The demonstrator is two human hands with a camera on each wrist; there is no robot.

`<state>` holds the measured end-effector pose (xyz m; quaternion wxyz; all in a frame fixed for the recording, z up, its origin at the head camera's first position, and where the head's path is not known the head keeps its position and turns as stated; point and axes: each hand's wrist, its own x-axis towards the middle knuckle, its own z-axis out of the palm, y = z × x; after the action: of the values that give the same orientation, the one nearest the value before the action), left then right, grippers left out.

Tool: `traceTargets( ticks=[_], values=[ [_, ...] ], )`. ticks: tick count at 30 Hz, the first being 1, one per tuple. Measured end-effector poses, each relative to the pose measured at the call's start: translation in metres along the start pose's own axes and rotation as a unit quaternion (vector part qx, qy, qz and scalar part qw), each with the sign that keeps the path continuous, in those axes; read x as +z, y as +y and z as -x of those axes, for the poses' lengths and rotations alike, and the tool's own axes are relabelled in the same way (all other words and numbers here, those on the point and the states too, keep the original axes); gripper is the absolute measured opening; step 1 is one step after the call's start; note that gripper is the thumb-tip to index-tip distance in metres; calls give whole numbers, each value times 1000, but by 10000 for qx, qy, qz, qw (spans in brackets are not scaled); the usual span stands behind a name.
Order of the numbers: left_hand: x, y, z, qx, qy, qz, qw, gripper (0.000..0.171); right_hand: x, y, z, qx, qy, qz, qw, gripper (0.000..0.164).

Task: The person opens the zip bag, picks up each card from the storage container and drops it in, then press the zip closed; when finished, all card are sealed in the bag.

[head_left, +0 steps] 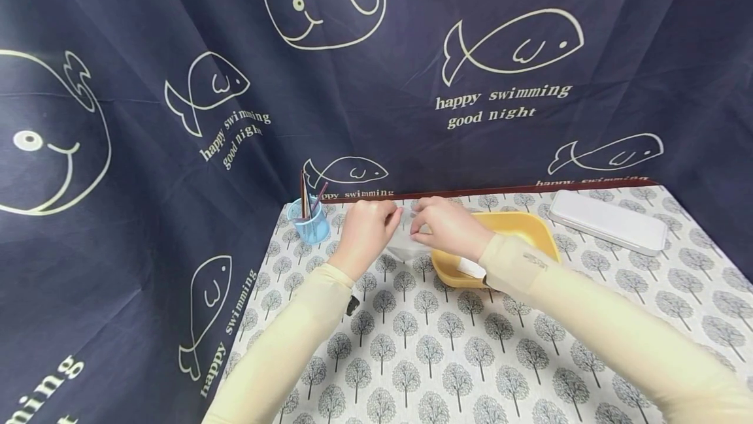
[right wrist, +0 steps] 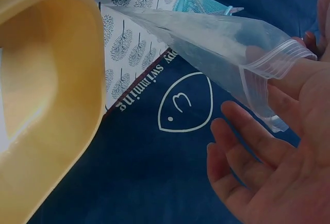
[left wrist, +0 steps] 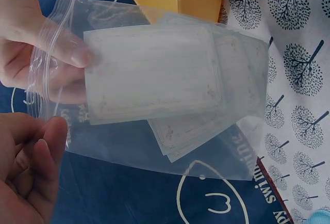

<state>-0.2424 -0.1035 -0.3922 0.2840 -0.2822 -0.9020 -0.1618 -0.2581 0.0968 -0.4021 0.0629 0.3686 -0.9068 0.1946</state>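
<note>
Between the two hands is a clear zip bag [head_left: 404, 245], its mouth toward the fingers. Inside it lie several pale cards [left wrist: 154, 74] with patterned borders, overlapping and fanned. My left hand [head_left: 367, 233] pinches one edge of the bag's mouth between thumb and finger. The right hand [right wrist: 281, 146] has its thumb and a finger inside the mouth, standing apart, with the other fingers loosely extended outside the bag. In the left wrist view, the right thumb [left wrist: 77, 53] overlaps the nearest card's edge, while fingers behind are partly hidden.
A yellow basket [head_left: 544, 241] sits under the right forearm, with a white item [head_left: 470, 268] in it. At the back left stands a blue mesh cup [head_left: 313, 228] holding pens. A white case [head_left: 608, 220] lies at the right. Dark curtain surrounds the tree-patterned tabletop [head_left: 412, 372].
</note>
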Motion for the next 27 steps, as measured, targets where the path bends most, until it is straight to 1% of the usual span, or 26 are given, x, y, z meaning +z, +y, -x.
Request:
traceTargets(
  ticks=[10,17,23,27],
  values=[
    [-1,3,-1,24,77,44,10000,19,8,-2,-6,-320,105,451,9984,8],
    [-2,4,0,-45,77,8,10000,19,14,-3,-11,-387,192,712,9965,10],
    [-1,3,0,-18,118,-4,9999,20,15,-6,-12,-446,405,870,9944,13],
    [-1,3,0,-10,140,59,9999,19,16,-7,-12,-447,476,985,9930,12]
  ],
)
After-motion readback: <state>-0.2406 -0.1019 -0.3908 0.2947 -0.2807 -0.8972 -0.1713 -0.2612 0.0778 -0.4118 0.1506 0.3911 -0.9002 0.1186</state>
